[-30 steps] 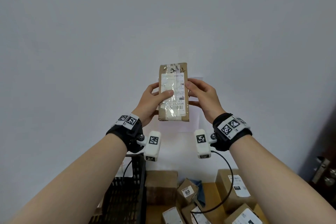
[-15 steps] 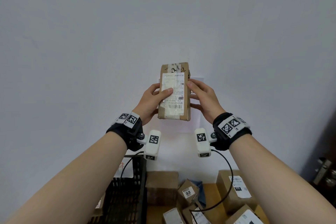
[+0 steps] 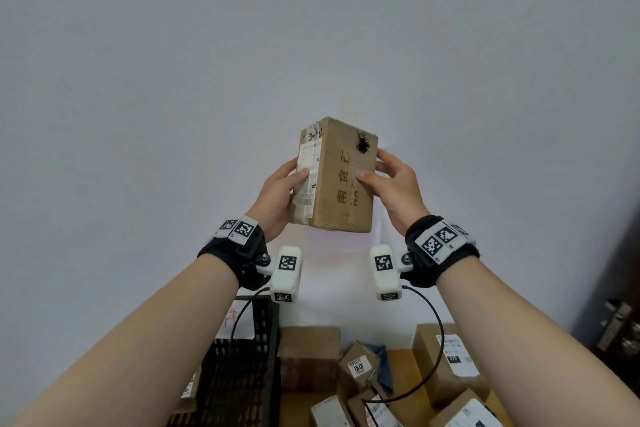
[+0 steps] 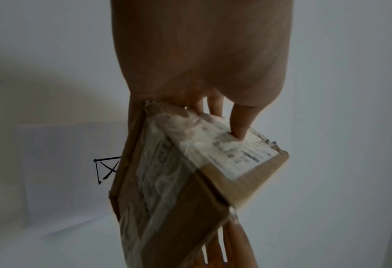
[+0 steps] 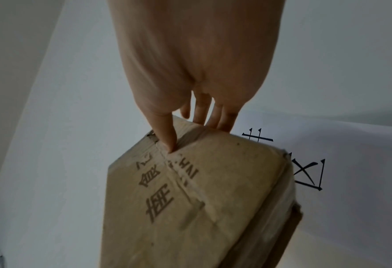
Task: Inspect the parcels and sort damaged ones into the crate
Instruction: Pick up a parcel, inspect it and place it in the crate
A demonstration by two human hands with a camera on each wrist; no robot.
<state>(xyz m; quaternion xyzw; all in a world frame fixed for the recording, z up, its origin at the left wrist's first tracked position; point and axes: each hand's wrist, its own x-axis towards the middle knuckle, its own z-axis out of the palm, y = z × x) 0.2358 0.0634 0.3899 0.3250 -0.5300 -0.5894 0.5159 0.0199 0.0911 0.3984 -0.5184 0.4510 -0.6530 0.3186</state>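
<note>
In the head view, a cardboard parcel with a torn hole near its top is held up before the wall, gripped between the left hand and right hand; a black crate and other boxes are seen on the worktop below. In the left wrist view, a thumb is pressed on the taped label. In the right wrist view, a thumb is pressed on the printed face.

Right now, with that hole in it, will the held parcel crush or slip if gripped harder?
The parcel probably stays stiff: its edges look square. Cardboard near the hole may tear. The taped label could be slick.
</note>
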